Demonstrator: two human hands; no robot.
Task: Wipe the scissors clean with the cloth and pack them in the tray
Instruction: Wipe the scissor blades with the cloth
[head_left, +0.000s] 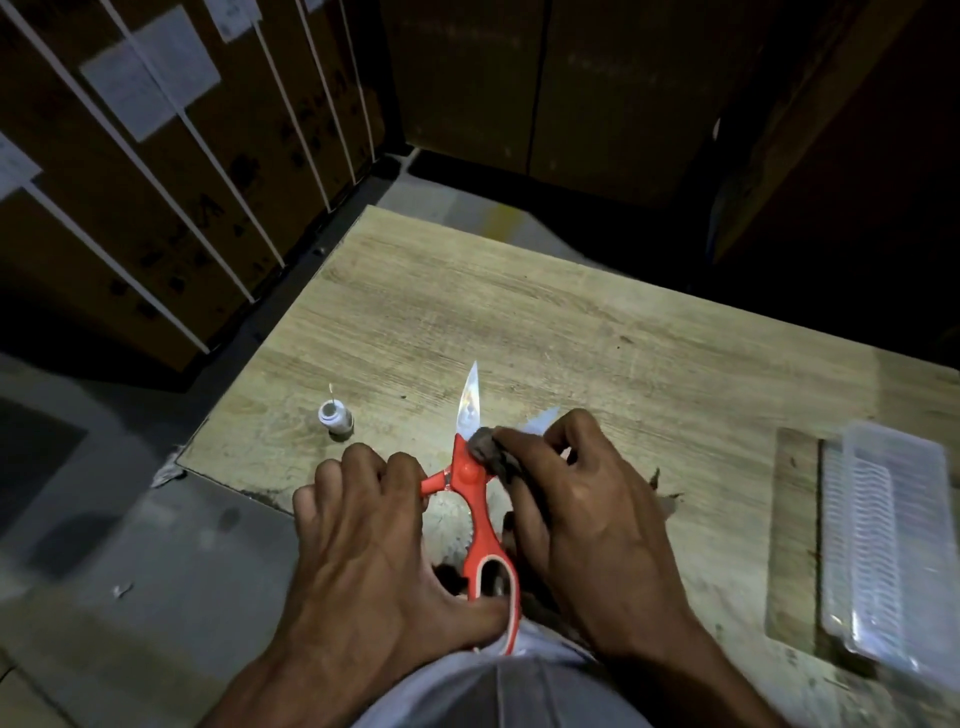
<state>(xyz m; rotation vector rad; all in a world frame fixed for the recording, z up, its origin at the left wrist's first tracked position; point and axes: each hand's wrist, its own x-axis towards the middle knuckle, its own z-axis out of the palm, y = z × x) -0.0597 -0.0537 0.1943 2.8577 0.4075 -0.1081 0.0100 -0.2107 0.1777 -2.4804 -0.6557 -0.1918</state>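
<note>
Red-handled scissors (480, 514) are held spread apart over the near edge of the wooden table (571, 322). One steel blade points up and away; the other runs right, mostly hidden under my right hand. My left hand (374, 530) grips one red handle, with the thumb at the other handle's loop. My right hand (582, 514) pinches a dark cloth (491, 449) against the blade just beside the pivot. A clear plastic tray (883, 540) lies on the table at the right, apart from both hands.
A small white bottle (336, 415) stands on the table left of the scissors. Strapped cardboard boxes (156, 182) rise at the left and dark boxes at the back. Grey floor (130, 545) lies left of the table. A wooden strip (792, 530) lies under the tray.
</note>
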